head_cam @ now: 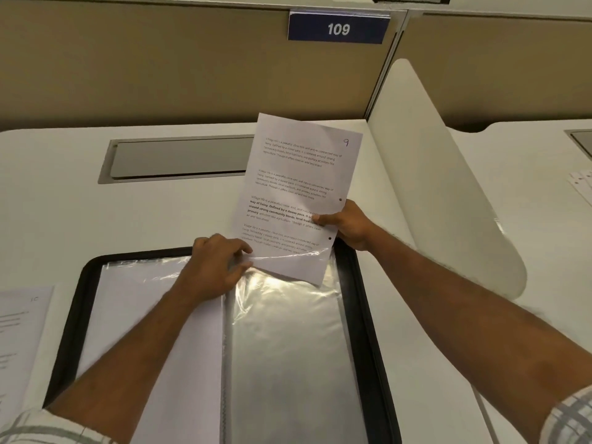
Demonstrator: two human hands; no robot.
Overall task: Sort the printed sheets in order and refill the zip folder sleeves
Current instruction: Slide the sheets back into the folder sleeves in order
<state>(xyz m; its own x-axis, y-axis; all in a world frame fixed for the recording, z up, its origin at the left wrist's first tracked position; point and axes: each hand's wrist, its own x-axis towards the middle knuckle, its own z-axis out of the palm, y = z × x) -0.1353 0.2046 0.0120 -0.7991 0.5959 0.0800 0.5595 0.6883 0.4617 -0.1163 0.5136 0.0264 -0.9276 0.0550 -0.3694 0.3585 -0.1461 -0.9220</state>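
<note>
An open black zip folder [73,302] lies on the desk before me, with clear plastic sleeves inside. My right hand [349,226] pinches the right edge of a printed sheet [298,184] marked 9, whose lower edge sits inside the top opening of the right-hand sleeve [288,347]. My left hand [217,267] pinches the sleeve's top edge at the sheet's lower left corner. The left-hand sleeve [134,315] holds a white sheet.
Another printed sheet [19,331], marked 10, lies on the desk left of the folder. A white curved divider [448,187] stands to the right. A grey cable hatch [179,158] sits in the desk behind. More papers [581,184] lie at the far right.
</note>
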